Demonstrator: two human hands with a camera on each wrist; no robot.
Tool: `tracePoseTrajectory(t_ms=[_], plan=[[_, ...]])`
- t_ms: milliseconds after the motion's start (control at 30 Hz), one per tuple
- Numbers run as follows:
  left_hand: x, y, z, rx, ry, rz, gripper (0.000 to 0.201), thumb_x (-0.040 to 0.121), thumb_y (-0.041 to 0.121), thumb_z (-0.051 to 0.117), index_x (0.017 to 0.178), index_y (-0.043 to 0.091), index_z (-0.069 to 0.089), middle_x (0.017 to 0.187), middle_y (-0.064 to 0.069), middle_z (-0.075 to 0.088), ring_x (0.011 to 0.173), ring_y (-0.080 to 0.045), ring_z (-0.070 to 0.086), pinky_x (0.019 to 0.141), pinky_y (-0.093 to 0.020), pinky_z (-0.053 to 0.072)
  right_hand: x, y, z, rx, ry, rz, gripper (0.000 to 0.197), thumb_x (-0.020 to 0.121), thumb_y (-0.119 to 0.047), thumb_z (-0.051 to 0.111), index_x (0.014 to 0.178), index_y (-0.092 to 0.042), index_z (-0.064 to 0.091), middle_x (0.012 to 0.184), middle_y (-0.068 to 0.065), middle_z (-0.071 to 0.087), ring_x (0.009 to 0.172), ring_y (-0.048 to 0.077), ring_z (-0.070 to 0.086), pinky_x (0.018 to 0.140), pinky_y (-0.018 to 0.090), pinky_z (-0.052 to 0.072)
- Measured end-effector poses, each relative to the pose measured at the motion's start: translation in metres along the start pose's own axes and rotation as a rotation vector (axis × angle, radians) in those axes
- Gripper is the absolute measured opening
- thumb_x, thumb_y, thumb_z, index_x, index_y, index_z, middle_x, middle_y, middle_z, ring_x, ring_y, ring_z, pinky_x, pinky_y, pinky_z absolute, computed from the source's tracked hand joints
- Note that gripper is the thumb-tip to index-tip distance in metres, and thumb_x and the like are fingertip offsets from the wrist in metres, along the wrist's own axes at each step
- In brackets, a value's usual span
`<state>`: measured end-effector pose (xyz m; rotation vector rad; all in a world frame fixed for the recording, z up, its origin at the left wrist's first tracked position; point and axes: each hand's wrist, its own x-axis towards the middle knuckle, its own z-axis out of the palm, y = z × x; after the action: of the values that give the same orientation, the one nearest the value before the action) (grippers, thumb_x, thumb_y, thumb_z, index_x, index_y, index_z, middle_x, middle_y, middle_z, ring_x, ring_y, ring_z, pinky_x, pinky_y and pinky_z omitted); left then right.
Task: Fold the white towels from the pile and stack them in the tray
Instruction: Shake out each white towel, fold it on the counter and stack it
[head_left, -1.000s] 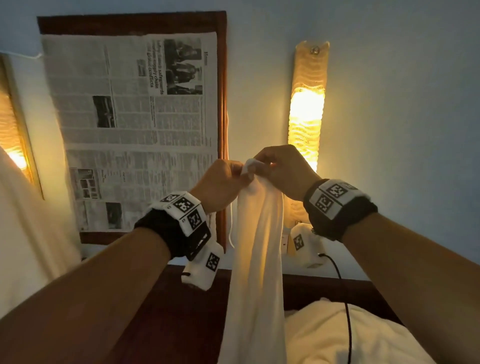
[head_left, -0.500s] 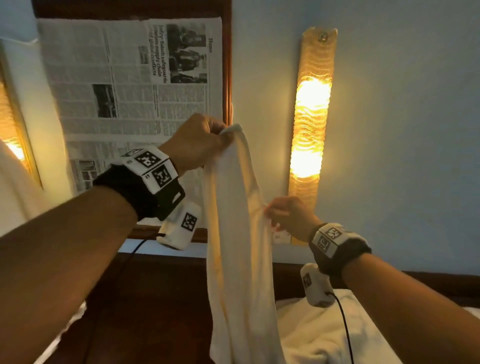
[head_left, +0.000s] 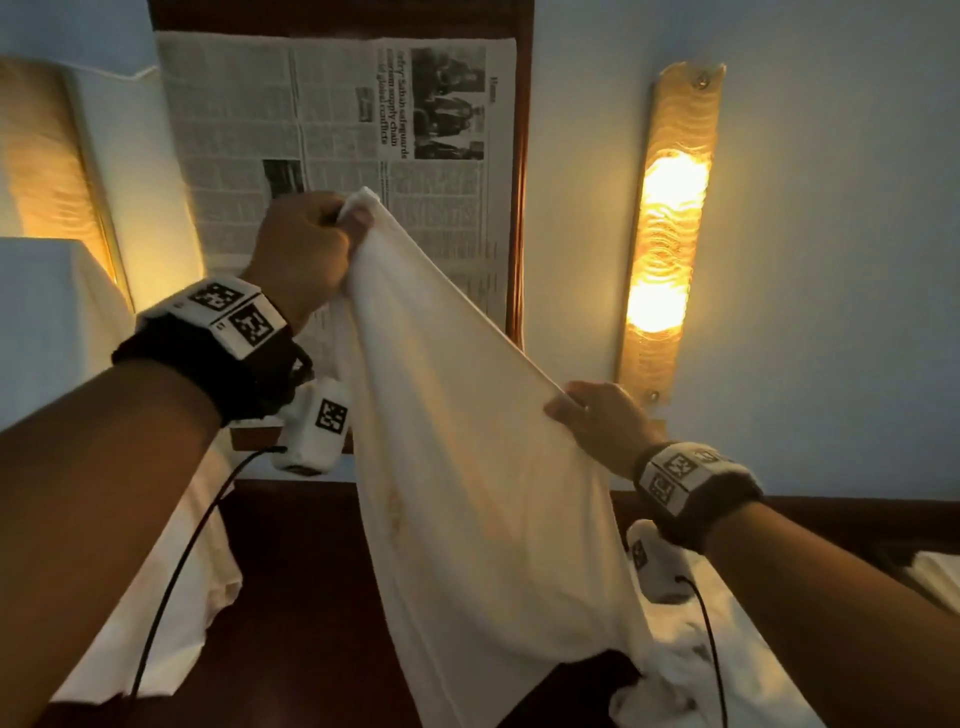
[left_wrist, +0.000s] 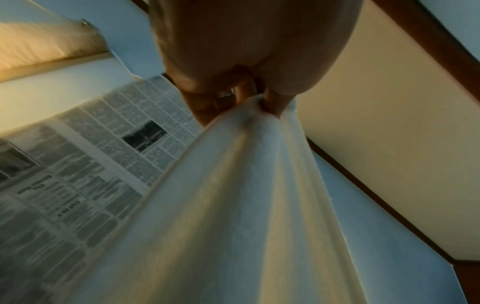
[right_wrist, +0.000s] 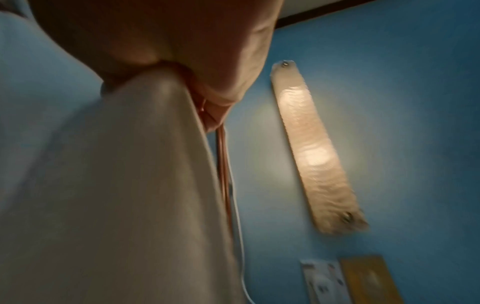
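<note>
Spreading step: left hand (head_left: 304, 244) and right hand (head_left: 597, 415) fingers pinch the towel (head_left: 467, 493) edge beside the wall lamp (head_left: 670, 234); next, locate the opposite corner.

White towel (head_left: 467, 467): held up in front of the newspaper (head_left: 332, 145), upper edge stretched on a slant, lower part hanging over dark wood. Left hand (head_left: 304, 249): fist gripping one corner, over the newspaper's lower half. Right hand (head_left: 597, 421): pinching the towel's edge, lower, right of the newspaper. Lit wall lamp (head_left: 667, 234): upright, right of the newspaper. Crumpled white pile (head_left: 685, 660): below, to the right.
</note>
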<state>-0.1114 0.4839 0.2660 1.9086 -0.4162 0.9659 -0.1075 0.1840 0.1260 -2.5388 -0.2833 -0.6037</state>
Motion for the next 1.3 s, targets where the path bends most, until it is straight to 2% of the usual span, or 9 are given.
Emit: tracePoseTrajectory(t_ms=[167,267,367,500,733,900,1067,1200,1300], plan=[[-0.011,0.000,-0.024,-0.073,-0.067,0.066,0.031,0.102,0.029,0.055,0.093,0.002,0.069,0.082,-0.010,0.058,0.074,-0.017,0.051,0.069,-0.034,0.043,-0.045,0.032,0.007,-0.076,-0.065,0.254,0.020,0.098,-0.022,0.057,0.083,-0.016,0.070,0.089,0.008,0.066,0.089,0.027,0.064,0.077,0.035,0.049],[-0.020,-0.003,-0.027,-0.194,-0.125,0.027,0.022,0.103,0.030,0.054,0.093,0.020,0.070,0.081,0.003,0.061,0.070,-0.009,0.054,0.061,-0.026,0.048,-0.051,0.027,-0.007,-0.019,0.127,0.268,0.017,0.095,-0.012,0.057,0.086,-0.008,0.071,0.090,0.013,0.068,0.090,0.035,0.063,0.079,0.041,0.050],[-0.027,0.000,-0.020,-0.391,-0.287,-0.099,0.019,0.102,0.034,0.055,0.094,0.030,0.071,0.088,0.006,0.067,0.077,-0.009,0.063,0.066,-0.030,0.052,-0.039,-0.013,-0.037,0.170,0.333,0.222,0.020,0.097,-0.007,0.051,0.103,-0.001,0.068,0.096,0.011,0.067,0.086,0.024,0.061,0.079,0.033,0.050],[-0.042,0.018,0.009,-0.513,-0.503,-0.133,0.023,0.102,0.032,0.054,0.108,0.025,0.075,0.103,-0.001,0.070,0.093,-0.018,0.067,0.079,-0.037,0.057,-0.028,-0.082,-0.080,0.071,0.352,-0.019,0.016,0.100,-0.012,0.048,0.095,-0.016,0.063,0.082,-0.011,0.057,0.073,-0.002,0.050,0.065,0.011,0.038],[-0.078,0.056,0.082,-0.681,-0.680,-0.098,0.026,0.103,0.034,0.051,0.107,0.023,0.074,0.098,0.002,0.073,0.087,-0.010,0.069,0.077,-0.025,0.054,-0.033,-0.107,-0.133,-0.088,0.341,-0.162,0.022,0.091,-0.031,0.067,0.081,-0.011,0.069,0.072,-0.004,0.061,0.066,0.005,0.052,0.062,0.017,0.039],[-0.087,0.091,0.124,-0.675,-0.674,-0.009,0.034,0.103,0.037,0.049,0.111,0.013,0.071,0.101,-0.008,0.072,0.091,-0.018,0.069,0.080,-0.032,0.055,-0.054,-0.068,-0.162,0.008,0.362,-0.070,0.036,0.090,-0.034,0.068,0.070,-0.004,0.065,0.059,-0.002,0.054,0.054,0.006,0.046,0.058,0.022,0.038],[-0.079,0.120,0.146,-0.651,-0.549,-0.038,0.039,0.104,0.040,0.048,0.101,0.008,0.070,0.092,-0.012,0.066,0.084,-0.022,0.063,0.086,-0.048,0.054,-0.096,0.004,-0.162,-0.016,0.130,0.121,0.042,0.093,-0.036,0.064,0.073,0.001,0.065,0.061,0.002,0.058,0.048,0.005,0.047,0.052,0.019,0.039],[-0.075,0.125,0.145,-0.688,-0.479,-0.100,0.035,0.098,0.047,0.053,0.094,0.019,0.073,0.093,-0.011,0.065,0.088,-0.024,0.061,0.096,-0.055,0.050,-0.138,0.113,-0.136,-0.084,-0.045,0.298,0.033,0.095,-0.027,0.065,0.063,-0.017,0.063,0.060,-0.006,0.055,0.055,0.008,0.047,0.061,0.031,0.043],[-0.087,0.125,0.147,-0.694,-0.503,-0.115,0.033,0.099,0.049,0.051,0.093,0.024,0.072,0.092,-0.005,0.067,0.087,-0.019,0.063,0.100,-0.055,0.048,-0.146,0.154,-0.134,-0.018,0.054,0.349,0.023,0.094,-0.017,0.063,0.073,-0.024,0.071,0.071,-0.003,0.071,0.068,0.015,0.062,0.073,0.035,0.052]])
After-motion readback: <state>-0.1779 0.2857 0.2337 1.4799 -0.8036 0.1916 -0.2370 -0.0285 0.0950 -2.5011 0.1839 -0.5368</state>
